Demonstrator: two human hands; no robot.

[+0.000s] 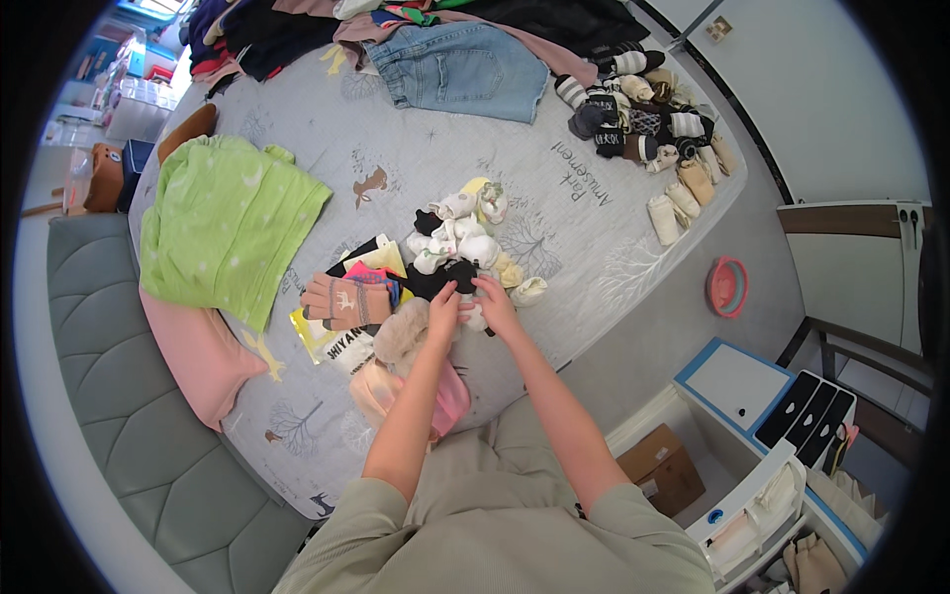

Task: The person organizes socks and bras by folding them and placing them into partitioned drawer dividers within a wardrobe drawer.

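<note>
My left hand (445, 306) and my right hand (494, 303) are close together at the near side of a loose pile of socks on the bed. A rolled black sock (462, 275) lies at the fingertips of both; whether the fingers close on it is unclear. White socks (475, 239) are heaped beyond it, with cream socks (509, 272) to their right. Under and between my hands is a whitish sock, partly covered. To the left lie a pink knitted glove (347, 301) with a deer pattern, a fluffy beige item (401, 330) and a yellow-and-white package (315, 335).
Rolled socks (642, 119) are grouped at the bed's far right corner. Denim shorts (467, 73) and dark clothes (282, 37) lie at the far side. A green cloth (230, 223) covers part of a pink pillow (197, 356). A pink basin (727, 287) and a cabinet (735, 382) stand right of the bed.
</note>
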